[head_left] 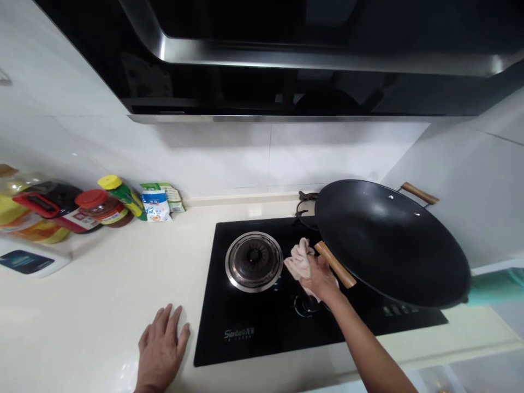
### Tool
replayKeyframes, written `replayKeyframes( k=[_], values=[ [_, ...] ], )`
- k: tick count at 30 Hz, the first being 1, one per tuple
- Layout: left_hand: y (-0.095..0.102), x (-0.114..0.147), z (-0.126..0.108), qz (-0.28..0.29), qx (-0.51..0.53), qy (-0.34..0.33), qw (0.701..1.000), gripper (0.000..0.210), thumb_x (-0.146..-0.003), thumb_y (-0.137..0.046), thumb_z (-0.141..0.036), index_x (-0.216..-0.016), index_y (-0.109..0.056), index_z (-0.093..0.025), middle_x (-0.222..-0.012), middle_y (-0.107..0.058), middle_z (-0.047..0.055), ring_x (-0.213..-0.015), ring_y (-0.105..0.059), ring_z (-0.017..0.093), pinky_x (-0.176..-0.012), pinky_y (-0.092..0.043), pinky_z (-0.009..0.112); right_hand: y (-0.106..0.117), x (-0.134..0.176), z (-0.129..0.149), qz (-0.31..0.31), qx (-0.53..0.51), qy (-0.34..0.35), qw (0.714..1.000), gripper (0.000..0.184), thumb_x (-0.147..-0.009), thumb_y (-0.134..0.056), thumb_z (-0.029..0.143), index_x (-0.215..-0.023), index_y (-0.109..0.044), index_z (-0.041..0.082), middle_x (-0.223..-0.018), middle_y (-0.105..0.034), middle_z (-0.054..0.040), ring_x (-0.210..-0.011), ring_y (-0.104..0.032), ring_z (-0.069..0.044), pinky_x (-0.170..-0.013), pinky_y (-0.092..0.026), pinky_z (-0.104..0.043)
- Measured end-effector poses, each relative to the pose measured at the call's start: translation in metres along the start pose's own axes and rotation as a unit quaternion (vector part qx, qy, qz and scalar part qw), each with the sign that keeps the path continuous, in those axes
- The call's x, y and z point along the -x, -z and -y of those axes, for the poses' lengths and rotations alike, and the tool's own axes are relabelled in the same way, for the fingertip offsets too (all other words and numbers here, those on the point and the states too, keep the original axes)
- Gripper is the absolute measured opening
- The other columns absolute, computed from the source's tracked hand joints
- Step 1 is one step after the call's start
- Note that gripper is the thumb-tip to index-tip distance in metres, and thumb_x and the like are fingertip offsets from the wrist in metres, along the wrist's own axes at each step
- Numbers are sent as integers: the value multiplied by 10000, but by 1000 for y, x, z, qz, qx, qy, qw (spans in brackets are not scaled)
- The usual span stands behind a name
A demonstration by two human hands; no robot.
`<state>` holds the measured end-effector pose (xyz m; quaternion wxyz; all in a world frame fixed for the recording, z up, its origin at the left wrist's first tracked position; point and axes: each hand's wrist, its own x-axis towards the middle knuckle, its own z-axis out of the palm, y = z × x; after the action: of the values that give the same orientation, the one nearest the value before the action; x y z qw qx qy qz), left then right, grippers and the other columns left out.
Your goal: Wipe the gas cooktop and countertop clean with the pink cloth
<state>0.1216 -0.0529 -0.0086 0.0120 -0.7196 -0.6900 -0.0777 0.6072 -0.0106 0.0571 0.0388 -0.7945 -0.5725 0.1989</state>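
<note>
My right hand [321,278] presses a crumpled pinkish cloth [299,257] onto the black glass gas hob [245,333], between the left burner [254,261] and a large black wok [388,243]. The wok sits tilted on the right burner, its wooden handle [335,265] touching my hand. A second wooden handle [418,192] sticks out at the wok's far side. My left hand [161,349] rests flat on the cream countertop [102,305], fingers spread, just left of the hob.
Jars with red [100,207] and yellow [120,194] lids, a black-and-red container [51,202] and a blue-white packet [155,204] stand along the white tiled wall at left. A range hood [286,60] hangs overhead. The side wall rises close behind the wok.
</note>
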Motion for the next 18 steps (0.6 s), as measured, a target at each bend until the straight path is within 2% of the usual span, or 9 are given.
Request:
replayKeyframes(
  k=[4,7,12,18],
  values=[
    [-3,2,2,-6,-7,-1,1000,633,-994,-279,-499,-1418,-615,-170,-1569,-541,171,-1524,-393,306,-1236,-310,529,-8,-27,43,-27,-7,8,1000,721,-876,-684,388,-1525,-453,176,-1417,-480,-159,-1357,-446,-385,-1162,-320,-413],
    [-5,4,5,-4,-8,0,1000,600,-987,-330,-490,-1427,-614,-196,-1572,-547,152,-1526,-397,296,-1246,-302,510,-2,-61,58,-56,-19,7,998,634,-946,-603,391,-1521,-460,167,-1393,-473,-159,-1351,-428,-367,-1139,-316,-387],
    [-7,8,6,-5,-12,-2,1000,564,-975,-393,-452,-1424,-628,-205,-1574,-555,146,-1528,-403,310,-1251,-296,522,15,-119,82,-70,-10,-4,997,638,-974,-588,410,-1547,-444,171,-1398,-480,-168,-1323,-426,-333,-1139,-277,-396],
    [-9,12,5,-35,-19,-23,999,539,-993,-405,-441,-1416,-641,-204,-1564,-572,144,-1513,-427,312,-1232,-325,523,11,-164,147,-49,-8,28,998,707,-963,-593,435,-1589,-393,175,-1469,-459,-197,-1355,-414,-358,-1132,-279,-428]
  ],
)
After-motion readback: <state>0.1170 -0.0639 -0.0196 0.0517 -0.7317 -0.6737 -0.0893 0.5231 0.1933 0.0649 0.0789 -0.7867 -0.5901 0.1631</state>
